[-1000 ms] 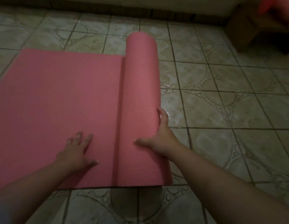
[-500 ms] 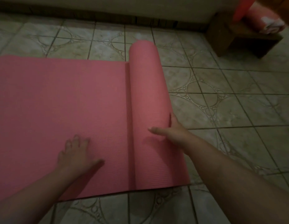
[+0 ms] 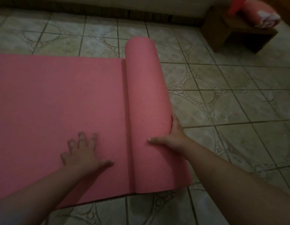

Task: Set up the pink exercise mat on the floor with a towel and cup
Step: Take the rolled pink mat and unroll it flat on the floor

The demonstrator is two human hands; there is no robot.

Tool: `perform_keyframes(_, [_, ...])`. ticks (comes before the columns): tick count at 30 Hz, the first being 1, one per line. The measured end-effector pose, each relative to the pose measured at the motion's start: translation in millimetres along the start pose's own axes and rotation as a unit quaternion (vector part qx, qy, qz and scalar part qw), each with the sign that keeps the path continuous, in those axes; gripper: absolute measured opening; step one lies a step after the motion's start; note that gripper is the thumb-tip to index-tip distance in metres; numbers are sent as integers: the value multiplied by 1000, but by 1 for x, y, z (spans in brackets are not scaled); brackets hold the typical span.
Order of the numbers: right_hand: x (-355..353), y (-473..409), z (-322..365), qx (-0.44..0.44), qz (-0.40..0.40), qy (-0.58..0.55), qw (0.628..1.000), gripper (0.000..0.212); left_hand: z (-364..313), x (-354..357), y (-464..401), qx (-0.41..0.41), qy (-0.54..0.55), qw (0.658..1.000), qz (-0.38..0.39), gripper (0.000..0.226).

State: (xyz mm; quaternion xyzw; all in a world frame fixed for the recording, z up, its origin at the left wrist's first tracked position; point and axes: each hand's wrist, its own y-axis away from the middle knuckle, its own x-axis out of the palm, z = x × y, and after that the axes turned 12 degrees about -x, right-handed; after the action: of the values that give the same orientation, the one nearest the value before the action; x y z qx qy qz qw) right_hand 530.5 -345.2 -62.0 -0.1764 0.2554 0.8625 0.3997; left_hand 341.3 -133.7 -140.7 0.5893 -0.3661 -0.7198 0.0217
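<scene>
The pink exercise mat [image 3: 56, 103] lies partly unrolled on the tiled floor, its flat part filling the left half of the view. The part still rolled up [image 3: 146, 95] stands as a thick tube along the flat part's right edge. My left hand [image 3: 82, 151] rests flat on the unrolled mat with fingers spread. My right hand [image 3: 172, 135] grips the near part of the roll, thumb on top and fingers around its right side. A rolled pink and white towel [image 3: 261, 13] lies on a wooden bench at the top right. No cup is visible.
The low wooden bench [image 3: 238, 34] stands at the top right beside the wall. Patterned floor tiles [image 3: 230, 103] stretch to the right of the roll. A dark skirting line [image 3: 108, 12] runs along the far wall.
The roll has moved to the right and more flat mat shows. My right hand moved with it; my left hand stays pressed on the mat. The view shifted, showing the bench and towel.
</scene>
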Motion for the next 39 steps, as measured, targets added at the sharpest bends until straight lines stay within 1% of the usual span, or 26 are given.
perform_keyframes(1, [2,1,-1,0,1,9,1000,149,0,0,-1,11,-12,1000,-2,130])
perform_keyframes(3, [3,0,-2,-2,-3,11,1000,148,1,-1,-2,18,-1,1000,6,131])
perform_keyframes(5, [-2,-2,-3,-2,-9,-15,1000,143,1,-3,-1,9,22,1000,14,132])
perform_keyframes(8, [-11,-1,0,3,-1,-54,999,134,1,-4,2,-3,26,1000,18,132])
perform_keyframes(10, [-11,1,1,7,6,-71,997,132,7,-5,0,-8,29,999,22,134])
perform_keyframes(16, [20,6,9,-16,26,-63,998,132,51,-5,-15,-18,24,999,28,137])
perform_keyframes(21, [34,8,13,-11,46,-68,997,130,74,-2,-23,-17,35,999,28,140])
perform_keyframes(25, [18,7,10,9,48,-88,995,134,71,-2,-25,-20,29,999,33,144])
perform_keyframes(28, [-7,6,6,31,27,-81,996,137,69,-5,-24,-35,36,998,39,144])
perform_keyframes(29, [-16,6,4,35,18,-76,996,134,67,-6,-23,-40,38,998,43,144])
perform_keyframes(30, [-26,6,3,40,12,-77,996,127,64,-7,-21,-46,45,997,46,143])
perform_keyframes(33, [-45,2,1,64,23,-123,990,85,46,-11,-13,-57,81,994,34,135])
perform_keyframes(34, [-46,2,2,76,28,-140,987,76,37,-11,-10,-46,75,996,27,131])
perform_keyframes(35, [-45,2,4,84,30,-152,984,74,29,-11,-7,-28,56,998,20,126])
perform_keyframes(36, [-42,3,6,83,30,-156,984,79,20,-11,-5,-8,35,999,14,121])
perform_keyframes(39, [-27,6,5,62,23,-137,988,108,-2,-8,0,36,-14,999,9,117])
